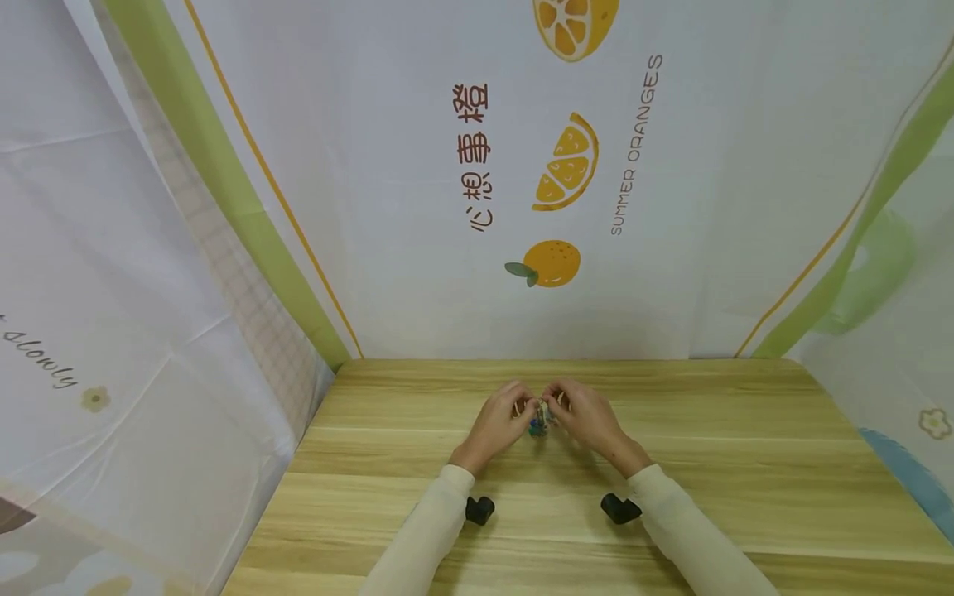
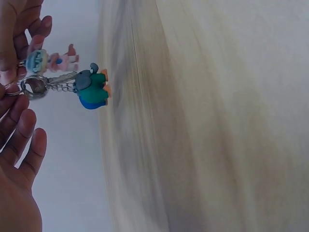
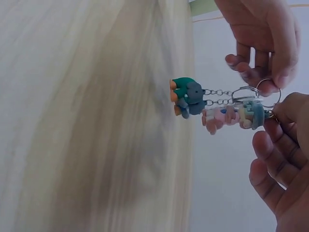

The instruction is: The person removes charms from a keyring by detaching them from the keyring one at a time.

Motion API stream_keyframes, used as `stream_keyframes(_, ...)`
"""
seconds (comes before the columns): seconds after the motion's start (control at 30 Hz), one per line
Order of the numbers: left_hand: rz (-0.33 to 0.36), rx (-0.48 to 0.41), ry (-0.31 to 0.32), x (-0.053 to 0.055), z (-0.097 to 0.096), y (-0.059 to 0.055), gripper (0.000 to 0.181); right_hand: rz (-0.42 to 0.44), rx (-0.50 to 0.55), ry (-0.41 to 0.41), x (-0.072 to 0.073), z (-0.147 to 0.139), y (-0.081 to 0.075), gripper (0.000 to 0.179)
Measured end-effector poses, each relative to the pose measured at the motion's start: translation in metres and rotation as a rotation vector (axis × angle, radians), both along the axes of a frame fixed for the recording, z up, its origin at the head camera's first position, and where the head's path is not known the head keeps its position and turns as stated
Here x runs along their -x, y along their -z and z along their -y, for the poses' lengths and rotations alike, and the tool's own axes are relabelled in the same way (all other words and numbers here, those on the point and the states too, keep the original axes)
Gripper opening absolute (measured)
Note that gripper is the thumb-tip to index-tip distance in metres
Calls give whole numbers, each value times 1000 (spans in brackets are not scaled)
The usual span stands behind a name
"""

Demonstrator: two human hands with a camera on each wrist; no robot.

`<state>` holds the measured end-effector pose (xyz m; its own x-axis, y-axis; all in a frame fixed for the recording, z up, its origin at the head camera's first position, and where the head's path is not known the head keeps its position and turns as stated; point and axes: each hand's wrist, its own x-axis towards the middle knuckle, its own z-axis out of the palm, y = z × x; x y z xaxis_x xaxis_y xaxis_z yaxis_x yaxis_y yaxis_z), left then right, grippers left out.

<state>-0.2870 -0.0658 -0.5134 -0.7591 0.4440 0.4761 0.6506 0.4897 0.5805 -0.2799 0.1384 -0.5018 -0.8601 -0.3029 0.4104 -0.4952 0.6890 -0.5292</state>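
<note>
A grey, green and blue figurine charm (image 3: 195, 92) with orange feet is suspended by chains from metal rings (image 2: 45, 82), at the lower centre of the head view, above the table. Beside it a pink-and-teal figurine charm (image 3: 231, 115) is hung. One thin ring is pinched between the thumb and fingers of the left hand (image 1: 501, 422); the fitting at the pink charm's top is pinched by the right hand (image 1: 587, 415). The hands are held just beside each other. Cream sleeves (image 1: 689, 526) are worn on both arms, with black devices (image 1: 621, 508) mounted near the cuffs. Below is seen a wood-grain table (image 1: 745, 463); the upper frame is filled by a white curtain (image 1: 402, 165) printed with oranges (image 1: 553, 263).
</note>
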Motion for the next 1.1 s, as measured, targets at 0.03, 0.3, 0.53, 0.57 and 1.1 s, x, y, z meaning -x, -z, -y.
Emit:
stream_keyframes(0.03,-4,-4,0,0,0,0,14,2,3,-1,0,0,-1,5)
stream_keyframes(0.3,53,-8,8,0,-2,-3,20,-45,-17,-30,-3,3,-5,5)
stream_keyframes(0.53,45,-21,2,-1,-3,-2,18,-61,-28,-24,-6,4,-4,9)
stream_keyframes(0.57,44,-21,3,-1,-4,-2,17,-61,-28,-22,-6,4,-4,9)
stream_keyframes(1.1,17,-46,30,1,-3,-2,14,-21,-41,21,-1,2,0,10)
